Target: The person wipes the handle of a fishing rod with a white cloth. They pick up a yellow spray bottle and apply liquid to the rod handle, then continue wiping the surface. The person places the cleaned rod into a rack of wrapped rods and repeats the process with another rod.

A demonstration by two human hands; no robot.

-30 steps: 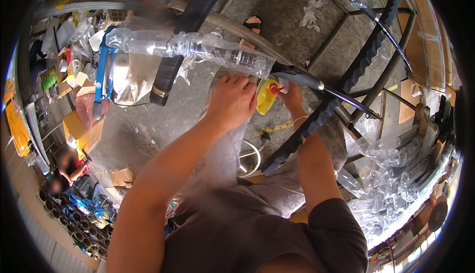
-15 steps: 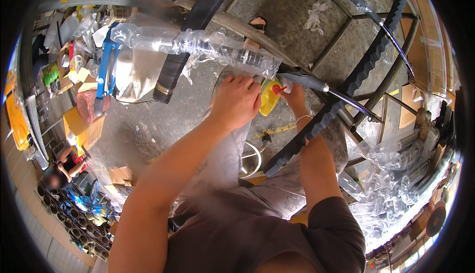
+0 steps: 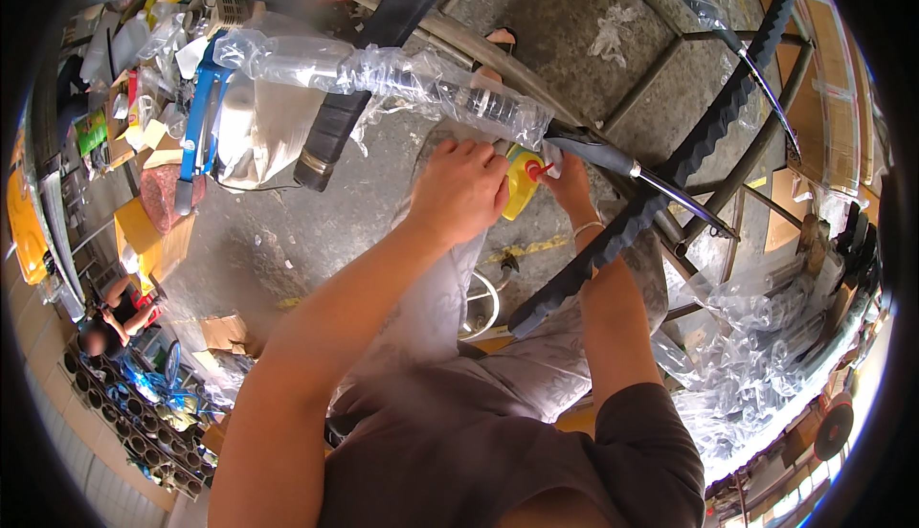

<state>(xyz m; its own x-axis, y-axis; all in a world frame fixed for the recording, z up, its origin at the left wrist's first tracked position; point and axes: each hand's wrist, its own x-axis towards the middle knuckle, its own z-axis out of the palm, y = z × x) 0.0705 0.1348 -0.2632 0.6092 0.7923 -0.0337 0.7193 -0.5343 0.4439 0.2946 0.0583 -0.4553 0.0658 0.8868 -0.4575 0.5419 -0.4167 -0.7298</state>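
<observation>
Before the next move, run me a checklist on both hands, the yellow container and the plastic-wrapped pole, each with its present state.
1. Right hand at the yellow container: ok, close by its red cap.
2. Left hand grip: cannot tell, its fingertips are hidden.
3. Plastic-wrapped pole laid across the black padded bar and ridged black strip: ok.
4. Pole's wrap snug all along: not ok, loose film hangs near the padded bar.
5. Co-worker away from the hands: ok, over at the far left.
6. Container's fill level: cannot tell.
</observation>
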